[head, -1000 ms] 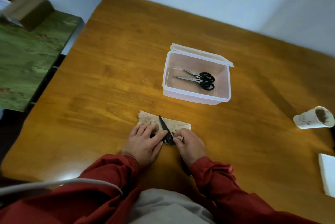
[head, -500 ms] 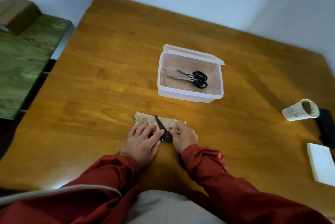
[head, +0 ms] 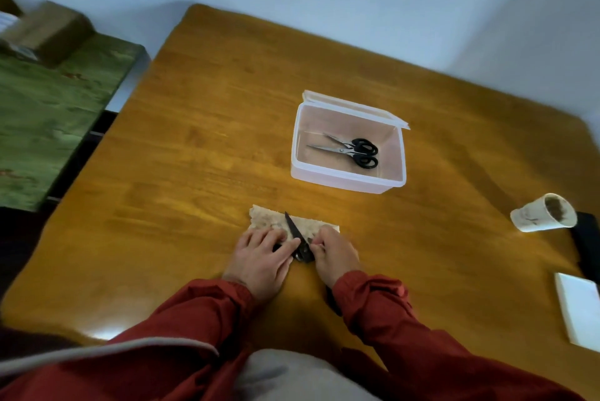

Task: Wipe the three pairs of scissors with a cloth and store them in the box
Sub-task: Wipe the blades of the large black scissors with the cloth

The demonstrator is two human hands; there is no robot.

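Pointing away-left on the cloth [head: 266, 220], scissors [head: 293, 228] lie under flat left hand [head: 263, 258]; right hand [head: 336, 256] pinches cloth.

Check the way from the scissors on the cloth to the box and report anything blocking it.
Nothing visible blocks it. The scissors lie on the cloth under the left hand and right hand. Only bare table separates them from the box, whose lid is folded back. The stored scissors leave floor free.
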